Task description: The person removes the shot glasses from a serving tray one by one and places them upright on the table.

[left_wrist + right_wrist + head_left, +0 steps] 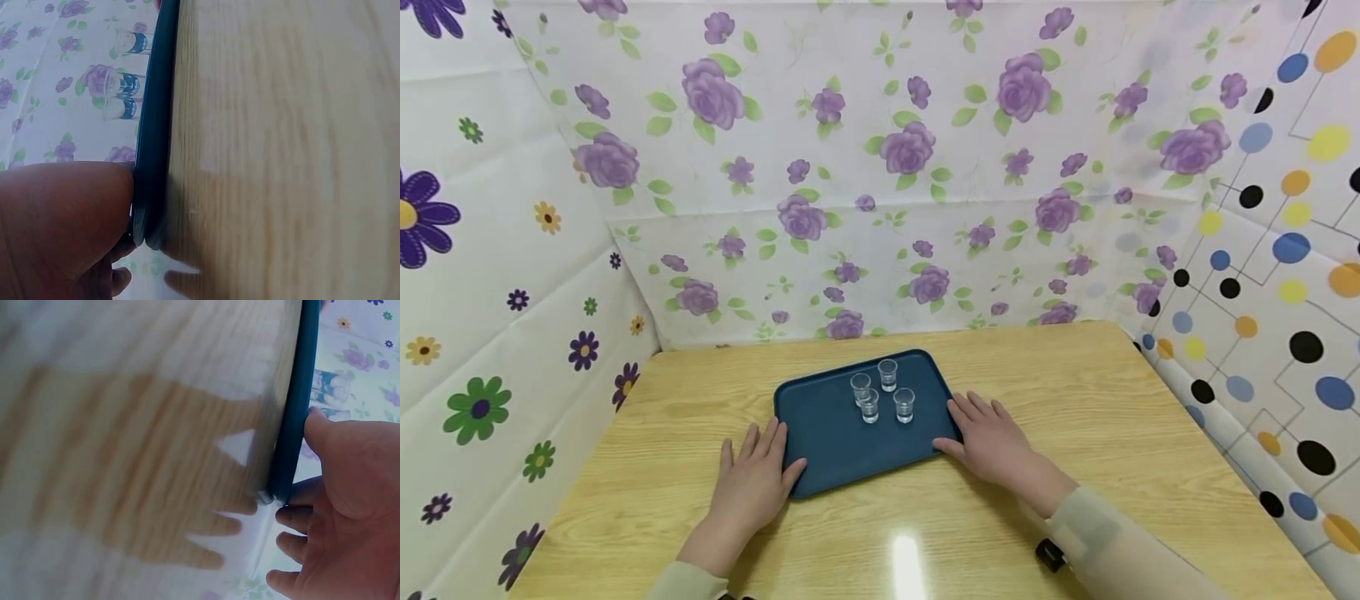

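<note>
1. Left hand [748, 487]: fingers fairly straight and slightly spread, resting along the left end of a tray [831, 454], with the thumb at its near-left corner. It touches the tray without curling round it.
2. Right hand [992, 442]: the same posture mirrored, with straight, spread fingers against the tray's right end and the thumb at the near-right corner. The right wrist view shows the fingers fanned out.
3. The tray lies between the two hands, its long axis running roughly from one palm to the other. It is slanted, so the right end sits farther from the person. Both hands are equally close, each touching its own end.
4. Four small glasses [904, 406] stand upright on the tray, right of its middle and towards the far side, so the right hand is nearer. The left two overlap in sight; whether they touch cannot be told.
5. The tray is dark blue, smooth and rectangular, with rounded corners and a low raised rim. The glasses are clear and flare towards the mouth.
6. Beneath is a pale wood-grain table [1150, 417], glossy enough to mirror light. Behind hangs a white cloth [865, 250] with purple roses, lightly creased.
</note>
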Demonstrator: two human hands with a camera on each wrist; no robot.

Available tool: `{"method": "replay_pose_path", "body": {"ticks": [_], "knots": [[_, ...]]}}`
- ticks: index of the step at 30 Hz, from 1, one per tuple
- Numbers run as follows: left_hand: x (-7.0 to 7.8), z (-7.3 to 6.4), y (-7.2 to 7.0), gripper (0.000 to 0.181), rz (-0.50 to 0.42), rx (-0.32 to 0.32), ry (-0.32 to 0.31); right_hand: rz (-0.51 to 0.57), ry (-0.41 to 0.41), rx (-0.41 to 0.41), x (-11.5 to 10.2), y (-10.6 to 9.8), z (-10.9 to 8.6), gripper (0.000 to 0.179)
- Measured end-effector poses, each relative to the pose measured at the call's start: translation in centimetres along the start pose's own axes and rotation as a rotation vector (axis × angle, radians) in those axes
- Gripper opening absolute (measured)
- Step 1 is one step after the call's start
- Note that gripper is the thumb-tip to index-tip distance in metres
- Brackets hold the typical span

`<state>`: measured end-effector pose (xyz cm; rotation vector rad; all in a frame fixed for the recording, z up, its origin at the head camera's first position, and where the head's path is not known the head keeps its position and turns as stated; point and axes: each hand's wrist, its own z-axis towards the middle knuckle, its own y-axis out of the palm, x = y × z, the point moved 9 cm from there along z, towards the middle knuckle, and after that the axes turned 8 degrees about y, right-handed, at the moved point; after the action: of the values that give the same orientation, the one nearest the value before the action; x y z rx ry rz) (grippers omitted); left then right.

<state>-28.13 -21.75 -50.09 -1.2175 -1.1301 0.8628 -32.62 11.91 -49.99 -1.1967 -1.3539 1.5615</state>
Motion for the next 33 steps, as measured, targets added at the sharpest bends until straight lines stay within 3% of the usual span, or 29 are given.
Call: {"method": "replay_pose_path", "body": {"ticks": [10,18,26,33], "knots": [[0.2,0.8,0.3,0.076,-0.006,-0.006,0.035,-0.032,0.045,-0.064,-0.2,-0.9,-1.3,0.079],[0.8,1.3,-0.1,0.076,-0.003,0.025,0.073,-0.014,0.047,-0.03,0.5,-0.8,-1.9,0.082],[1.2,2.0,-0.2,0.074,0.009,0.049,0.111,-0.011,0.076,-0.047,1.1,-0.9,-2.3,0.079],[1.4,2.2,0.0,0.073,-0.022,0.044,0.109,-0.024,0.082,-0.044,1.5,-0.7,-2.4,0.08]]}}
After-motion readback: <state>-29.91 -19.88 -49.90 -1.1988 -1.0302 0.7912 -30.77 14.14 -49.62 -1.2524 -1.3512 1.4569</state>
